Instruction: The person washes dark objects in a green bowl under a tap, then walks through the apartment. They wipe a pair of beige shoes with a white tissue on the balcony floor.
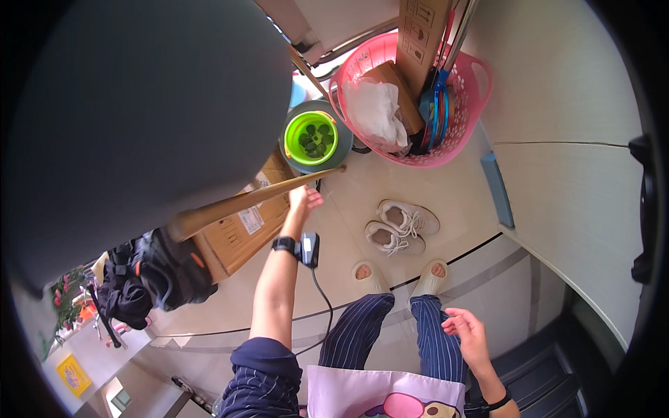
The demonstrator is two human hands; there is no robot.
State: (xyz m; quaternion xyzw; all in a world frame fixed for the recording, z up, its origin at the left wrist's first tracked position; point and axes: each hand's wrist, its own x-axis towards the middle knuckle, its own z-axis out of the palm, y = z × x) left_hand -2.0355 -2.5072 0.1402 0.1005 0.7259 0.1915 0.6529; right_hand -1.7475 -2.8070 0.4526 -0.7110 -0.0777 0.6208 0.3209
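My left hand reaches forward over the floor, fingers extended and nothing seen in it. It is close beside a slanting wooden leg, which appears to belong to a large dark grey piece of furniture, perhaps a chair. A cardboard box lies under that leg. Just beyond the hand stands a lime-green bucket with orange handle fittings. Inside it are several dark rounded things too small to identify. My right hand hangs by my right knee, fingers loosely bent and holding nothing.
A pink plastic basket holds cardboard, a white plastic bag and blue-framed rackets. White sneakers stand on the tiles before my slippers. A black backpack is at left, a pale cabinet at right. A cable trails from my wrist device.
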